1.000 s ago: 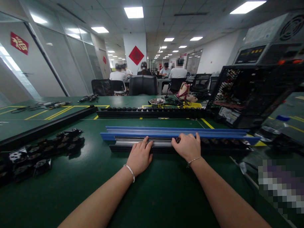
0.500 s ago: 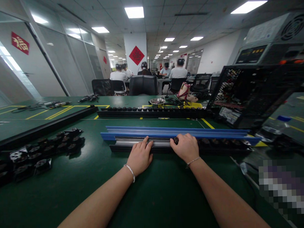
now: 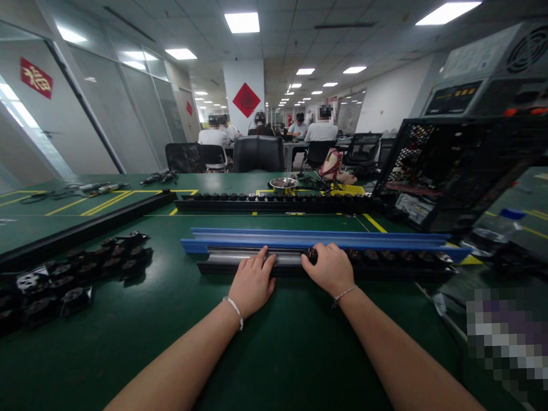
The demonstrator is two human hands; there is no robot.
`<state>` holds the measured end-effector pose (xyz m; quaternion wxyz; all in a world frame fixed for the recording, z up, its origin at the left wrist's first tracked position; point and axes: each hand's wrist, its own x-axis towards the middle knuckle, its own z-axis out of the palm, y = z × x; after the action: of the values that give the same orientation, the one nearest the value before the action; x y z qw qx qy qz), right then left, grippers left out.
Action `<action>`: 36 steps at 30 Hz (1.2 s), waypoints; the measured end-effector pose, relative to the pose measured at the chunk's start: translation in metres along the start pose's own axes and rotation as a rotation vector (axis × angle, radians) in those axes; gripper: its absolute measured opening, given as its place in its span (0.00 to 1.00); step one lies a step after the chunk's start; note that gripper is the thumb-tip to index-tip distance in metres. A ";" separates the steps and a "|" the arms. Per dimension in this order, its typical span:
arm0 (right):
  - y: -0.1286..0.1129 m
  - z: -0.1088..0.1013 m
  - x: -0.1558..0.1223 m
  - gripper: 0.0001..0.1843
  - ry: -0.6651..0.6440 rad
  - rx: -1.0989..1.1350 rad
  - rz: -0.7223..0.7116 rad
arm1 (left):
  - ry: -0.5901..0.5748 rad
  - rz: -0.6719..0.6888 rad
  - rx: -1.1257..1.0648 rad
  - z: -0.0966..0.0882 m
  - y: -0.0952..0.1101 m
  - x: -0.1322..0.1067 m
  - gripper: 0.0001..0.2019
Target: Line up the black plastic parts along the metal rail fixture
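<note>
My left hand (image 3: 253, 281) rests on the black channel (image 3: 205, 268), its fingers bent over the near wall and its thumb and index fingertip in the grey trough. To its right, my right hand (image 3: 331, 269) closes on a small black fan-like part (image 3: 310, 255) inside the same channel. The fingers hide part of that piece. Beyond my right hand, a row of similar dark parts (image 3: 386, 255) sits in the channel. Against the channel's far side lies a long blue rail (image 3: 257, 235).
Loose dark fan-like parts (image 3: 85, 269) lie at left, beside a long black rail (image 3: 90, 227). Behind stand a filled black rail (image 3: 274, 204) and a metal dish (image 3: 283, 183). An open computer case (image 3: 434, 170) is at right. People sit in the background.
My right hand has slid slightly left along the channel with the small black part, closer to my left hand. My left hand has stayed in place.
</note>
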<state>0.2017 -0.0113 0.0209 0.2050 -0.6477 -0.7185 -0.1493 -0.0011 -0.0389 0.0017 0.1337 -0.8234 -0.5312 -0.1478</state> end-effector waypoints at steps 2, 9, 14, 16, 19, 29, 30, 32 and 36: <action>0.000 0.001 0.000 0.18 -0.001 0.009 0.003 | -0.004 -0.004 0.000 -0.001 0.000 0.000 0.24; -0.001 0.000 0.000 0.20 -0.038 0.050 -0.003 | -0.007 -0.003 -0.019 -0.001 0.001 0.000 0.24; -0.002 -0.001 0.000 0.20 -0.084 0.080 -0.050 | -0.005 -0.009 -0.025 -0.001 0.001 0.000 0.24; -0.002 0.000 0.000 0.20 -0.084 0.089 -0.059 | -0.006 -0.009 -0.021 -0.001 0.001 0.001 0.24; 0.000 0.001 0.000 0.19 -0.086 0.103 -0.078 | -0.010 -0.010 -0.014 -0.001 0.001 0.001 0.24; -0.002 -0.003 -0.001 0.17 -0.105 0.134 -0.155 | 0.006 -0.004 -0.022 -0.001 0.001 0.000 0.24; -0.002 -0.004 -0.001 0.17 -0.109 0.133 -0.160 | 0.007 -0.006 -0.027 0.000 0.001 0.000 0.24; -0.002 -0.004 -0.001 0.18 -0.115 0.134 -0.166 | 0.010 -0.014 -0.044 0.000 0.001 0.000 0.23; -0.002 -0.005 0.000 0.17 -0.126 0.137 -0.167 | 0.012 -0.014 -0.103 -0.003 0.002 -0.001 0.21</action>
<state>0.2004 -0.0141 0.0251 0.1901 -0.5781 -0.7900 -0.0753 -0.0005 -0.0420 0.0039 0.0930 -0.8247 -0.5277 -0.1809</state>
